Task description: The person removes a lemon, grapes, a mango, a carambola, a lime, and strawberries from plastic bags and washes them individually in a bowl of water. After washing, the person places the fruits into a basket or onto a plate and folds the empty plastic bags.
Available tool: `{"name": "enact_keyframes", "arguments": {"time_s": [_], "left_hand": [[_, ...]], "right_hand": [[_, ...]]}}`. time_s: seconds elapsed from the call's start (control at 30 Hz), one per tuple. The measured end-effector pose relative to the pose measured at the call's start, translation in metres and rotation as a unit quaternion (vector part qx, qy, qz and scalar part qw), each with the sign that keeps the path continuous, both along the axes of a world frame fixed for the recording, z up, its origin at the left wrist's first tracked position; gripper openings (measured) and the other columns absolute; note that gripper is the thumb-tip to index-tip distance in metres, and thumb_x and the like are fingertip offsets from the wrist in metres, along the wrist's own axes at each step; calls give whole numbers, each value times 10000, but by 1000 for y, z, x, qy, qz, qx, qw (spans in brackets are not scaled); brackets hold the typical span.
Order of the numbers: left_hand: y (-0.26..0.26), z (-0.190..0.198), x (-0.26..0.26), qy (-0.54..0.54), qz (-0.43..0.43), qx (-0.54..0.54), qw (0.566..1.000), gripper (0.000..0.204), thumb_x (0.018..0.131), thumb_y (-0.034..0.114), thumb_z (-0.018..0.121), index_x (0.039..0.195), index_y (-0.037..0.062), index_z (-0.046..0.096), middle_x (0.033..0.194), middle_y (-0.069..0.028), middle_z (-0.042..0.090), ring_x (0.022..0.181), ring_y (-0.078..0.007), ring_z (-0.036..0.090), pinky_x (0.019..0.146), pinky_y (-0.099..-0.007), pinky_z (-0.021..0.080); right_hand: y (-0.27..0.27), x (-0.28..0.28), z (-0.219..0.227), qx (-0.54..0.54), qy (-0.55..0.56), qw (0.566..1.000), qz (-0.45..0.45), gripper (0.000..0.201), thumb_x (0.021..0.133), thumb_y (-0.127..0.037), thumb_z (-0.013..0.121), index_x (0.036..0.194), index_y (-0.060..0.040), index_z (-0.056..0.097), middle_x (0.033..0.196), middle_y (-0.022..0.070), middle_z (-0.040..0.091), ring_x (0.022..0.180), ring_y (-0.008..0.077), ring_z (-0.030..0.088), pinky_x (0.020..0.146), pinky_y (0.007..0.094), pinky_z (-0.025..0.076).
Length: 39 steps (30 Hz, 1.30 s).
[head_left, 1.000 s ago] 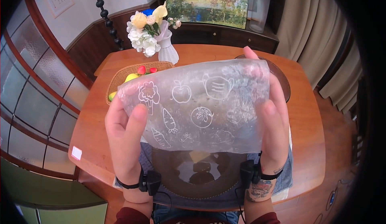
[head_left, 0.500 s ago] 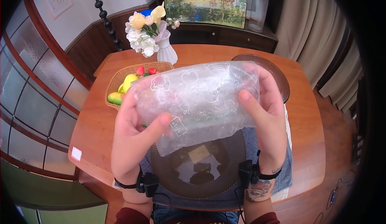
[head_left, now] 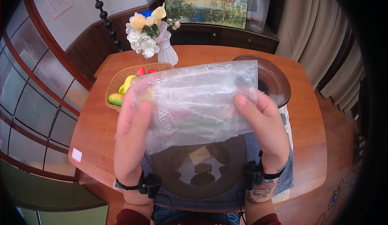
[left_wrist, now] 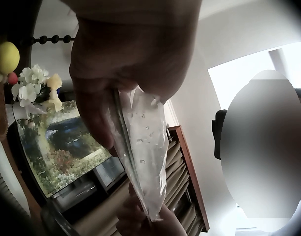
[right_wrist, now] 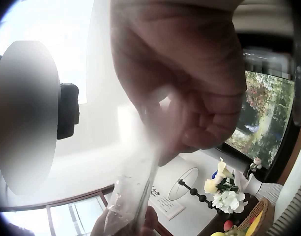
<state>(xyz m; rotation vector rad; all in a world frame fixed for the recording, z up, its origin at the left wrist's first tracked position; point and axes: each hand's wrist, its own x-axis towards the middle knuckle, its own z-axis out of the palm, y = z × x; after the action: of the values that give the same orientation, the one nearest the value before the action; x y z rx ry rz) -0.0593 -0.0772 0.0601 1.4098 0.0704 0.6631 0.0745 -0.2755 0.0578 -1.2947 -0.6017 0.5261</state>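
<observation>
A clear plastic bag (head_left: 194, 104) with white line drawings is held up above a dark round plate (head_left: 169, 180). At its left end my left hand (head_left: 135, 132) pinches it, thumb in front and fingers behind. My right hand (head_left: 268, 128) grips the right end the same way. In the left wrist view the bag (left_wrist: 148, 142) is seen edge-on below the left hand (left_wrist: 130, 64), with droplets on its surface. The right wrist view has the bag (right_wrist: 128, 196) hanging from between the thumb and fingers of the right hand (right_wrist: 185, 73).
A wicker basket (head_left: 117, 79) of fruit stands at the back left, beside a white vase (head_left: 167, 53) of flowers. A brown glass plate (head_left: 279, 79) lies at the back right. Grey cloth (head_left: 285, 180) lies under the dark plate. A small white card (head_left: 76, 154) is at the left edge.
The bag's printed face has tipped and creased, and its right end shows fewer fingers behind it. Both hands have shifted, with the right thumb now further left on the bag.
</observation>
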Motion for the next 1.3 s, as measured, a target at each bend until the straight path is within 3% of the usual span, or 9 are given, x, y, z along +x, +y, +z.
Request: {"name": "enact_keyframes", "arguments": {"time_s": [0.27,0.37,0.47,0.53,0.63,0.83,0.9,1.1,1.3], "left_hand": [[-5,-6,1,10,-8,36,999,997,821,619,708,1510,30,292,1466,-133,374,1369,-252,362,1133,-391,288],[7,-7,1,19,-96,41,994,956,854,476,746,1538,27,251,1490,-139,362,1390,-254,340,1155,-383,246],[7,-2,3,37,-73,78,994,884,885,226,749,1556,23,210,1489,-146,382,1316,-242,452,1062,-369,413],[2,10,-1,110,-76,-40,990,822,882,8,690,1552,17,212,1440,-146,451,1142,-198,592,787,-291,574],[11,4,0,76,-63,-12,995,772,894,-19,657,1542,18,238,1370,-142,524,985,-153,651,550,-228,559],[17,4,-4,42,-71,7,997,756,902,4,662,1538,20,254,1292,-136,592,920,-136,659,586,-232,559],[16,3,-3,36,-53,10,998,748,913,22,661,1539,18,252,1237,-137,629,897,-136,668,625,-240,563],[13,0,0,14,34,40,999,693,956,75,637,1536,12,263,1048,-145,725,909,-140,690,811,-262,539],[13,-3,8,-14,84,55,995,626,970,76,617,1513,9,314,1040,-145,730,968,-132,680,848,-254,518]], "right_hand": [[11,1,-4,67,-28,996,-52,318,1006,-212,597,1229,13,580,1056,37,683,940,79,630,837,241,503],[11,2,-4,84,-21,994,-66,283,1010,-173,594,1212,24,580,1062,46,684,927,70,635,821,235,510],[11,2,-5,89,-26,993,-75,289,1011,-172,592,1219,29,580,1078,57,687,927,72,642,819,235,516],[11,2,-5,92,-26,992,-81,297,1012,-176,591,1223,31,578,1080,61,690,926,73,643,818,236,518],[5,6,-5,83,1,996,-36,320,1013,-195,591,1233,37,578,1070,63,695,914,77,647,816,239,521],[4,9,-7,72,7,997,2,397,1011,-306,583,1246,15,582,1099,53,690,978,94,641,890,256,494],[8,4,-7,91,18,995,-44,340,1019,-263,579,1202,23,593,987,38,688,811,70,638,707,225,528],[8,3,-5,79,-21,995,-59,330,1018,-281,579,1183,3,600,899,20,671,703,48,610,567,193,473],[-7,10,4,4,2,999,39,339,1024,-259,567,1237,5,574,996,40,689,792,59,634,647,208,503]]}}
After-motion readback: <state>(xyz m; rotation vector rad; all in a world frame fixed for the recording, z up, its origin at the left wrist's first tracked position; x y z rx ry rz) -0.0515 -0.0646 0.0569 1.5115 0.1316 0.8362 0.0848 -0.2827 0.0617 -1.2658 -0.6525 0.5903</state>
